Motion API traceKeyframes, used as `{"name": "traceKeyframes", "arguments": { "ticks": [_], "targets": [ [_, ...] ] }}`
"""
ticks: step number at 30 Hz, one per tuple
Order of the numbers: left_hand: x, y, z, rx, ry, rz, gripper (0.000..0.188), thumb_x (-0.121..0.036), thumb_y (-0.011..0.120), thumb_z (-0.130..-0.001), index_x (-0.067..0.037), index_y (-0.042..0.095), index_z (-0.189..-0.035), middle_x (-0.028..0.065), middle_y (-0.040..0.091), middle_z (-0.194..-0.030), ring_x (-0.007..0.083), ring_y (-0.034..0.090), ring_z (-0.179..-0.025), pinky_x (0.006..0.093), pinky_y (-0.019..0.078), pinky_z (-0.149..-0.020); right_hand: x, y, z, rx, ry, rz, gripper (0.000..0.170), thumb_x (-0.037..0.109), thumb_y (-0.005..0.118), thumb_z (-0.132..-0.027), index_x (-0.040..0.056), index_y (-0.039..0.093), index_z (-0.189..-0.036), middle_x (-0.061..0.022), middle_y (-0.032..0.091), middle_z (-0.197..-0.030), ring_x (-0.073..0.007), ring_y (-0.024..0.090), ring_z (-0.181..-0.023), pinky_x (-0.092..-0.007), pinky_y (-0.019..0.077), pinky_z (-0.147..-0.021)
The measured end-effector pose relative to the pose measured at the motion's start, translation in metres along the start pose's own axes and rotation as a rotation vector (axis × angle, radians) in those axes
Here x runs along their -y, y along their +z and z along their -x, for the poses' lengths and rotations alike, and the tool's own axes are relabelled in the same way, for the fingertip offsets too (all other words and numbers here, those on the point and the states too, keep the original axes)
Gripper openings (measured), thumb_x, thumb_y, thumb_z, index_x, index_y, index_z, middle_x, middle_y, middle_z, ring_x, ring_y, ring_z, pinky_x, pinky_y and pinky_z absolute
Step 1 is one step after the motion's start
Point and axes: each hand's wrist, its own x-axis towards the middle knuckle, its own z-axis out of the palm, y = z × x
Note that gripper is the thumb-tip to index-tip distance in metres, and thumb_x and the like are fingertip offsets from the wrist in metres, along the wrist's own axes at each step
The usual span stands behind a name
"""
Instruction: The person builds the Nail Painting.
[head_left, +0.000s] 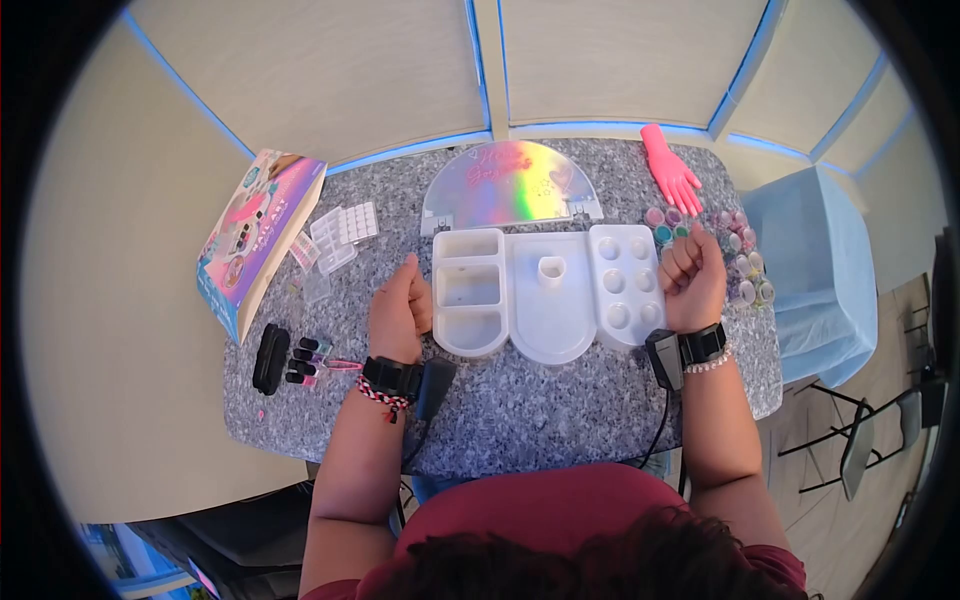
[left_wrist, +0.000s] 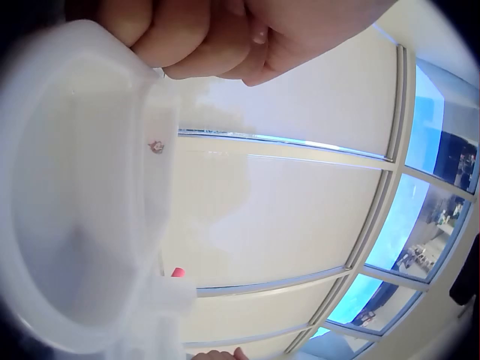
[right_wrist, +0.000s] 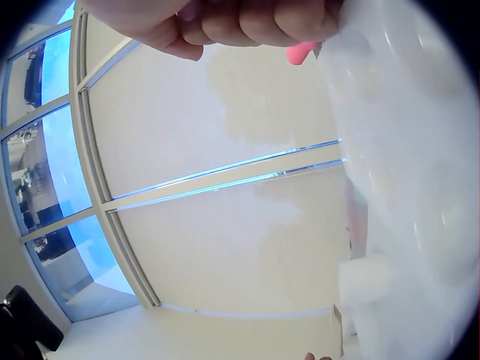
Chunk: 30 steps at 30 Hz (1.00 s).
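A white plastic organizer [head_left: 552, 335] lies on the speckled table, with three open compartments on its left, a rounded middle part with a short post, and round wells on its right. Beside its left edge, my left hand [head_left: 398, 308] rests with fingers curled into a fist and nothing in it. My right hand [head_left: 697, 282], also a fist around nothing, is at the edge of the panel of wells. In the left wrist view the curled fingers [left_wrist: 176, 34] are close by the organizer wall; the right wrist view shows the curled fingers [right_wrist: 255, 21] near the wells.
Behind the organizer lies a shiny half-round holographic panel [head_left: 512, 185]. A pink model hand [head_left: 670, 170] and several small glitter pots [head_left: 745, 265] are at the right. On the left are a nail art box [head_left: 255, 235], clear cases [head_left: 340, 235], small polish bottles [head_left: 307, 360] and a black case [head_left: 270, 358].
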Motion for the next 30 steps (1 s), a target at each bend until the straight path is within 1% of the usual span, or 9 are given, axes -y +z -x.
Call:
{"name": "traceKeyframes", "arguments": {
  "ticks": [4, 11, 14, 16, 19, 21, 23, 26, 30],
  "targets": [
    [0.001, -0.003, -0.001, 0.051, -0.033, 0.001, 0.054, -0.04, 0.055, -0.11, -0.021, 0.03, -0.065, -0.0085, 0.023, -0.056, 0.0068, 0.017, -0.043, 0.0285, 0.0138, -0.041, -0.001, -0.001, 0.0, 0.032, 0.002, -0.018, 0.05, 0.031, 0.058, -0.106, 0.0193, 0.03, -0.066, 0.0075, 0.022, -0.061, -0.0074, 0.02, -0.051, -0.0289, 0.0149, -0.047],
    [-0.005, -0.004, 0.001, 0.049, -0.083, -0.021, 0.054, -0.04, 0.055, -0.109, -0.022, 0.029, -0.065, -0.0089, 0.023, -0.056, 0.0063, 0.017, -0.043, 0.0278, 0.0134, -0.04, -0.001, 0.001, 0.0, 0.052, 0.001, -0.013, 0.049, 0.03, 0.057, -0.107, 0.019, 0.031, -0.066, 0.0073, 0.022, -0.061, -0.0077, 0.02, -0.052, -0.0288, 0.015, -0.047],
    [-0.01, -0.007, 0.002, 0.035, -0.13, -0.017, 0.055, -0.04, 0.058, -0.108, -0.022, 0.03, -0.064, -0.009, 0.026, -0.056, 0.0055, 0.019, -0.044, 0.0279, 0.0124, -0.042, -0.001, -0.002, -0.001, 0.057, 0.008, -0.018, 0.049, 0.03, 0.057, -0.107, 0.0191, 0.031, -0.067, 0.0073, 0.022, -0.061, -0.0079, 0.02, -0.052, -0.0289, 0.0151, -0.047],
    [-0.015, -0.006, 0.003, -0.002, -0.071, 0.047, 0.053, -0.038, 0.058, -0.108, -0.022, 0.03, -0.065, -0.0091, 0.024, -0.056, 0.0058, 0.018, -0.044, 0.0282, 0.0122, -0.042, -0.001, -0.003, -0.002, 0.061, 0.005, -0.032, 0.049, 0.03, 0.057, -0.107, 0.0191, 0.03, -0.067, 0.0073, 0.022, -0.062, -0.0079, 0.02, -0.052, -0.029, 0.0153, -0.048],
    [-0.02, -0.005, 0.005, -0.031, -0.042, 0.115, 0.052, -0.036, 0.058, -0.108, -0.022, 0.03, -0.066, -0.0088, 0.022, -0.057, 0.0062, 0.018, -0.044, 0.0285, 0.0124, -0.042, 0.0, -0.002, -0.001, 0.05, -0.005, -0.045, 0.049, 0.031, 0.057, -0.107, 0.0192, 0.03, -0.067, 0.0073, 0.021, -0.062, -0.008, 0.02, -0.052, -0.0293, 0.0157, -0.048],
    [-0.02, -0.005, 0.005, -0.035, -0.027, 0.11, 0.052, -0.036, 0.056, -0.109, -0.022, 0.03, -0.066, -0.0087, 0.021, -0.056, 0.0065, 0.017, -0.044, 0.0284, 0.0133, -0.042, 0.0, -0.002, -0.002, 0.036, -0.011, -0.044, 0.049, 0.031, 0.056, -0.107, 0.0192, 0.03, -0.067, 0.0073, 0.021, -0.062, -0.008, 0.019, -0.052, -0.0294, 0.0159, -0.048],
    [-0.019, -0.005, 0.005, -0.037, -0.013, 0.106, 0.052, -0.037, 0.054, -0.11, -0.022, 0.029, -0.066, -0.0085, 0.02, -0.056, 0.0068, 0.016, -0.044, 0.0282, 0.0142, -0.042, 0.002, -0.005, -0.002, 0.042, -0.001, -0.043, 0.049, 0.029, 0.054, -0.109, 0.0182, 0.029, -0.068, 0.0056, 0.022, -0.063, -0.0092, 0.02, -0.053, -0.03, 0.0187, -0.048],
    [-0.02, -0.004, 0.006, -0.025, 0.0, 0.112, 0.052, -0.037, 0.053, -0.11, -0.021, 0.029, -0.067, -0.0084, 0.02, -0.056, 0.007, 0.015, -0.044, 0.0284, 0.0143, -0.042, 0.002, -0.004, -0.002, 0.034, -0.018, -0.036, 0.049, 0.031, 0.056, -0.107, 0.0192, 0.03, -0.068, 0.0072, 0.022, -0.062, -0.0083, 0.02, -0.053, -0.0294, 0.0167, -0.048],
    [-0.02, -0.004, 0.007, -0.029, 0.007, 0.111, 0.052, -0.037, 0.053, -0.11, -0.021, 0.03, -0.067, -0.0082, 0.02, -0.056, 0.0069, 0.016, -0.044, 0.0282, 0.0144, -0.042, 0.004, -0.001, 0.0, 0.012, -0.034, -0.022, 0.049, 0.03, 0.056, -0.107, 0.0189, 0.029, -0.068, 0.0071, 0.022, -0.062, -0.0083, 0.02, -0.053, -0.0295, 0.0175, -0.048]
  ]
}}
